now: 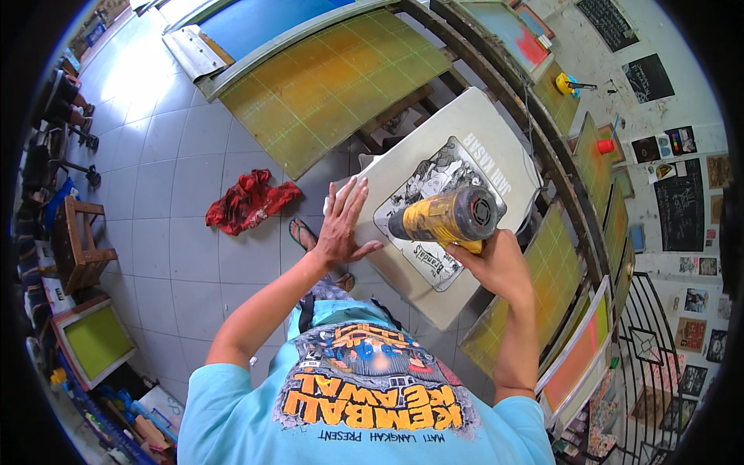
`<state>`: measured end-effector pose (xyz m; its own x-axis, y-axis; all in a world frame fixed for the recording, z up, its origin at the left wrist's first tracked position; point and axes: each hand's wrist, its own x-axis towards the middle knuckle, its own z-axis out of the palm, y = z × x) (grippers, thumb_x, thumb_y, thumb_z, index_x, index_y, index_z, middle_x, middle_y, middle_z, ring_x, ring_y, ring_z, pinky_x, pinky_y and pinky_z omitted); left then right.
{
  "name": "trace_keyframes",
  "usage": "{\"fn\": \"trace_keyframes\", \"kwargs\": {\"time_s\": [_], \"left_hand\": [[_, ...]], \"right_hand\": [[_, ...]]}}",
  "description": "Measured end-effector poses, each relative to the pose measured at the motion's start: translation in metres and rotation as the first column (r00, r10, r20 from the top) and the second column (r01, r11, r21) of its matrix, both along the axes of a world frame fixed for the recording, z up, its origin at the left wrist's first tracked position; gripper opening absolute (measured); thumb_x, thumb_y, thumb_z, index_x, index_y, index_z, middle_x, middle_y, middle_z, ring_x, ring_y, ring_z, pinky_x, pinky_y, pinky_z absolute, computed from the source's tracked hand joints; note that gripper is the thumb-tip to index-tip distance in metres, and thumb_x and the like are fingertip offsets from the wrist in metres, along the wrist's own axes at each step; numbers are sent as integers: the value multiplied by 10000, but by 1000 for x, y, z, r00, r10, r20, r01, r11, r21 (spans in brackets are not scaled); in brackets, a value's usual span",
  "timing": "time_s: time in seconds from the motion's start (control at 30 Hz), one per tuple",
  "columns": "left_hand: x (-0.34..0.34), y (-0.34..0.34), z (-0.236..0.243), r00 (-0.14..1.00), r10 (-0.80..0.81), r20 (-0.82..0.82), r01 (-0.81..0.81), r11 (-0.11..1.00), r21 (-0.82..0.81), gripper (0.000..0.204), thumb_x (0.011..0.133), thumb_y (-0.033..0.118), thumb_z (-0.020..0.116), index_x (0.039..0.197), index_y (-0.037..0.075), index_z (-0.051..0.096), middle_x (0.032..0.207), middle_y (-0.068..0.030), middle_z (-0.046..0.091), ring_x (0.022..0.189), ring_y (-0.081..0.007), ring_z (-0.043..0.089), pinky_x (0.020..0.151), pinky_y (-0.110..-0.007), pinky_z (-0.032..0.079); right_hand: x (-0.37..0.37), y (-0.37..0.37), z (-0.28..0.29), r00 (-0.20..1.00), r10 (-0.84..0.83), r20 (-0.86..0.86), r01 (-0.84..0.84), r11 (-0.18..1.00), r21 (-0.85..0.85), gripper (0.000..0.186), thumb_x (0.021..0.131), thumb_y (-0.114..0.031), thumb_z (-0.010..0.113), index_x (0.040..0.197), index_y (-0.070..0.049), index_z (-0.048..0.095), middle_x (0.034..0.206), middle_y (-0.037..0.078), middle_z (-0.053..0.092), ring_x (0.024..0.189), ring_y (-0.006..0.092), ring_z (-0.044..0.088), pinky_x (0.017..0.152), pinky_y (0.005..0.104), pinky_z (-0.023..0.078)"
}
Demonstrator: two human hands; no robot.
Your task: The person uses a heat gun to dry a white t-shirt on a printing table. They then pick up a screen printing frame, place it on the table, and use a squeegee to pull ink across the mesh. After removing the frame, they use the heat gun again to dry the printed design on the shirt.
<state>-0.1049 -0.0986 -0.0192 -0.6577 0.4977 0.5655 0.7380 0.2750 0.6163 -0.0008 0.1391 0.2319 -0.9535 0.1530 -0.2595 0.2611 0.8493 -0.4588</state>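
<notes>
My right hand [500, 265] is wrapped round the handle of a yellow and black heat gun [434, 219], held above a flat board covered with off-white fabric [431, 304]. Beneath the gun, a black-and-white illustrated print [435, 172] covers the middle of the fabric; the gun hides part of it. Pale lettering runs near the fabric's far right side. My left hand [345, 225] is open, its fingers stretched out, at the left edge of the board. Whether its palm touches the fabric I cannot tell.
Green-yellow gridded boards [333, 85] stand on a curved metal frame [570, 163] beyond and to the right. A crumpled red cloth [252, 203] lies on the tiled floor. A wooden stool [77, 244] and a green screen frame [97, 342] stand at left.
</notes>
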Motion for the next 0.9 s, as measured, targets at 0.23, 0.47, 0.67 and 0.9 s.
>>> {"fn": "trace_keyframes", "kwargs": {"time_s": [0.23,0.47,0.67,0.9], "left_hand": [[-4,0,-7,999,-21,47,18,998,60,1091,889,706,674,1637,12,286,1700,-252,289,1590,-457,228,1284,-651,67],[-6,-1,-10,999,-46,21,44,993,107,1064,859,708,709,1626,64,350,1699,-250,293,1590,-468,222,1278,-665,81],[5,-11,0,1000,23,-10,-23,1000,-13,969,815,682,773,1546,105,505,1699,-233,303,1591,-469,217,1274,-678,77],[18,-4,13,1000,-26,-13,23,980,-199,862,772,707,798,1467,230,618,1715,-195,296,1603,-463,174,1269,-698,-3]], "right_hand": [[-4,-6,3,999,31,38,-35,995,91,337,876,-299,825,1082,-36,784,906,236,749,859,443,713,767,491,565],[-11,-9,-4,999,20,-42,-15,993,119,340,875,-306,827,1083,-40,788,909,236,750,865,438,716,777,492,567],[3,-2,5,997,-36,66,29,994,109,321,881,-304,821,1069,-44,791,916,237,749,880,445,711,778,493,564],[14,-6,3,999,-45,13,43,993,107,344,871,-324,830,1052,-34,787,917,236,749,881,447,709,777,498,564]]}}
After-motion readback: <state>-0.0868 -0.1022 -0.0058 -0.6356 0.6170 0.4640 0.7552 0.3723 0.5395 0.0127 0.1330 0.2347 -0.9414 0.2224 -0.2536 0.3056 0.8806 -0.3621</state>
